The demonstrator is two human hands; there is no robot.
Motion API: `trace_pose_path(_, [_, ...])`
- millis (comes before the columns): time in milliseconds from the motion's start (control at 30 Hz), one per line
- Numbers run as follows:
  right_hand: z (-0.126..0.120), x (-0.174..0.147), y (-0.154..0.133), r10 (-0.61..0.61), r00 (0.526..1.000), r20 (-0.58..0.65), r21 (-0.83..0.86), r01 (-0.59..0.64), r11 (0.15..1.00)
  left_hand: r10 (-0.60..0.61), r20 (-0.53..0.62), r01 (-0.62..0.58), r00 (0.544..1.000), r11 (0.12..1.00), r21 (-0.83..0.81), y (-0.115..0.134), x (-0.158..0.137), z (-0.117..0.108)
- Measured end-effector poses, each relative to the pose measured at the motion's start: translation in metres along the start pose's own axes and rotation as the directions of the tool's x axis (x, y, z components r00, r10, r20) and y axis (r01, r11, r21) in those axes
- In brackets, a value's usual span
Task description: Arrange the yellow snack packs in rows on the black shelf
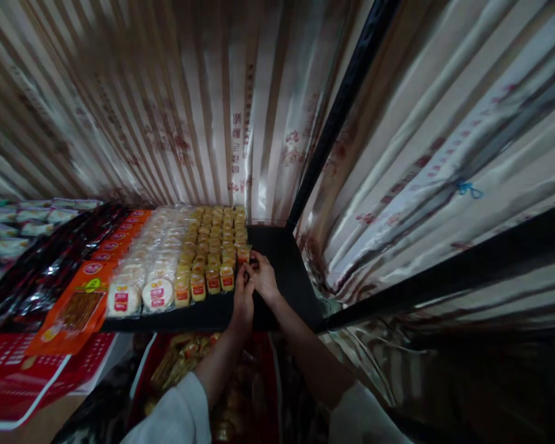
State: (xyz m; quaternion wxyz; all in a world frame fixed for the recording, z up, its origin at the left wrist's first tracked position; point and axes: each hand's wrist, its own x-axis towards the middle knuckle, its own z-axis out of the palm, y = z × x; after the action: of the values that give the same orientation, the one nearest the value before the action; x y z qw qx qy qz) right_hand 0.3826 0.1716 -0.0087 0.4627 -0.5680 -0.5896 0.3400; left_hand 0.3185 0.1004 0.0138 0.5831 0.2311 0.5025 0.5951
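Note:
At the right end of the snack rows, my left hand (243,302) and my right hand (265,279) meet with fingers closed about a small yellow snack packet (243,254) with a red label. My right hand is at its right side; my left fingertips are just below it. Part of the packet's lower edge is hidden by the fingers. Immediately left stand tight rows of matching yellow packets (213,279), upright on a black shelf (287,271).
White round packets (158,295), orange bags (86,302) and dark shiny bags (28,277) line the shelf leftward. Below is a red bag (272,370) holding golden packets (180,357). A black post (337,117) and printed plastic sheeting (203,111) bound the shelf.

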Motion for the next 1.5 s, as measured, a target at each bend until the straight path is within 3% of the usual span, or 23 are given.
trace_pose_path(200, [0.007, 0.0, 0.009, 0.003, 1.0, -0.025, 0.086, 0.0, 0.996, 0.037, 0.007, -0.037, 0.999, 0.999, 0.002, 0.002, 0.001, 0.002])
trace_pose_path(433, [0.011, 0.001, 0.009, -0.024, 0.999, -0.033, 0.001, 0.024, 1.0, 0.041, -0.011, -0.04, 0.999, 0.997, 0.066, 0.001, 0.007, 0.0])
trace_pose_path(667, [0.014, 0.004, 0.007, -0.002, 1.0, -0.017, 0.031, 0.003, 1.0, 0.095, -0.017, -0.093, 0.995, 0.991, 0.099, 0.0, 0.009, -0.001])
trace_pose_path(1300, [0.012, 0.006, 0.015, 0.074, 0.997, -0.016, 0.124, -0.071, 0.99, 0.122, -0.063, -0.117, 0.99, 0.99, 0.081, 0.001, 0.009, 0.007])
trace_pose_path(1500, [0.003, -0.009, 0.002, 0.083, 0.994, -0.067, 0.111, -0.075, 0.991, 0.109, -0.056, -0.103, 0.992, 0.99, 0.098, 0.005, -0.004, 0.005])
